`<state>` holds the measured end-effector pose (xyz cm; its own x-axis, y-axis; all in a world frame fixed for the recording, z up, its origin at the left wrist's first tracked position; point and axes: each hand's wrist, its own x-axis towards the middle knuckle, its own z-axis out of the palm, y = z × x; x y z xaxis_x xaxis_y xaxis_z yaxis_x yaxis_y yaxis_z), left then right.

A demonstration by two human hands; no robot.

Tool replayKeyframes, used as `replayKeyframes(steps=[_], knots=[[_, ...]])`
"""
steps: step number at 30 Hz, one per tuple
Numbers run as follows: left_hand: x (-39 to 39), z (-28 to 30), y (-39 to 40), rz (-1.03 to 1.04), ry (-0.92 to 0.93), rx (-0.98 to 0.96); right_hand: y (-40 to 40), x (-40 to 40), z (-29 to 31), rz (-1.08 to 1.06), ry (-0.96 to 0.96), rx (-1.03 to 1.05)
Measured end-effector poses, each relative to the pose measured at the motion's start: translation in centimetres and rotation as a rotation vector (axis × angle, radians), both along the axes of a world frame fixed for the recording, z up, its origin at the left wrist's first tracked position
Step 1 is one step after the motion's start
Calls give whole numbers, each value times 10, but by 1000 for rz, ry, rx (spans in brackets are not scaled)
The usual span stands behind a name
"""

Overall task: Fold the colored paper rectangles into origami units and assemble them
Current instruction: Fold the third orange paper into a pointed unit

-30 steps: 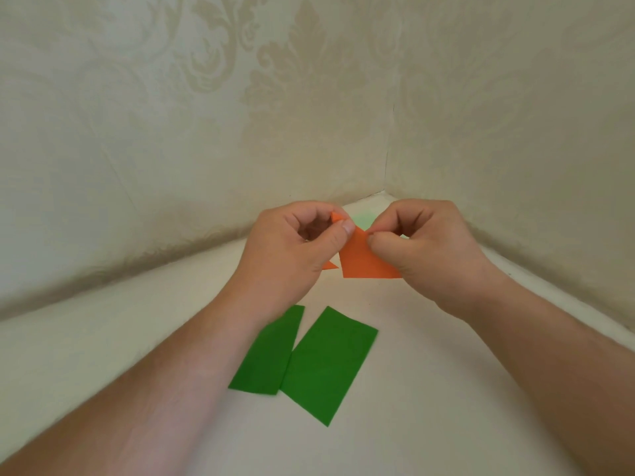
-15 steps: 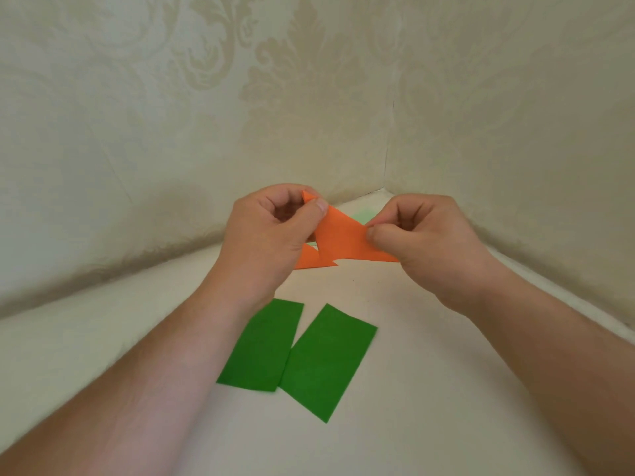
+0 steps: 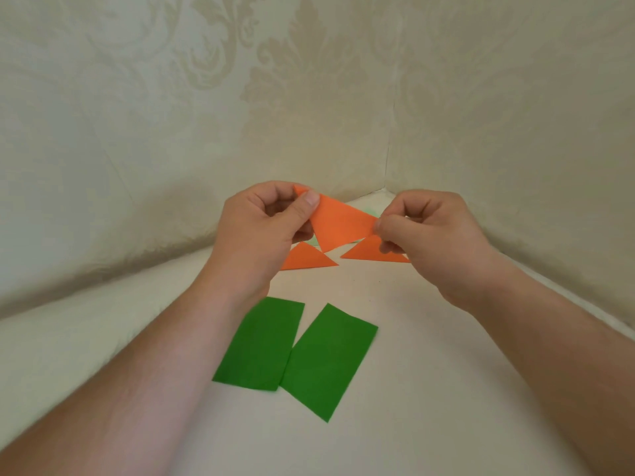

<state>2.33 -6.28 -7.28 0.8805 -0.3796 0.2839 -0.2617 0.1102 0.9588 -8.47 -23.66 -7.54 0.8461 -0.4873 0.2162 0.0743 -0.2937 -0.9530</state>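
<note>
My left hand [image 3: 264, 231] pinches the upper left corner of a folded orange paper triangle [image 3: 340, 225], held in the air above the white table [image 3: 429, 389]. My right hand [image 3: 439, 231] pinches its right corner between thumb and forefinger. Two more orange triangles show below it: one [image 3: 305, 258] lies on the table by my left hand, the other [image 3: 367, 251] is partly hidden under my right fingers. Two flat green paper rectangles, the left one [image 3: 261, 345] and the right one [image 3: 328, 362], lie side by side nearer to me, touching at one corner.
Patterned cream walls [image 3: 309, 97] meet in a corner just behind my hands and bound the table at the back and right. Pale green paper scraps [image 3: 370, 211] peek out behind the orange piece.
My hands have moved apart and my left hand has risen, so the orange piece now spans wider between them. Two orange triangles on the table have come into view.
</note>
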Motion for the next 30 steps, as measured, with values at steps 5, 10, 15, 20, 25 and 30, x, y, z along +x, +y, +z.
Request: replayKeyframes(steps=[5, 10, 15, 20, 25, 30], knots=[[4, 0, 0, 29, 53, -35, -4, -4, 0, 21, 79, -146], [4, -1, 0, 28, 42, -12, -8, -2, -3, -33, 136, -262], [1, -4, -3, -1, -5, 24, -9, -4, 1, 6, 82, -221], [-11, -8, -7, -68, -151, 133, 2, -6, 1, 31, -18, -278], [-21, -8, -8, -129, -202, 203, 5, -6, 0, 75, -45, -321], [-26, -6, -6, -108, -337, 310, 4, -6, -2, -5, -74, -419]])
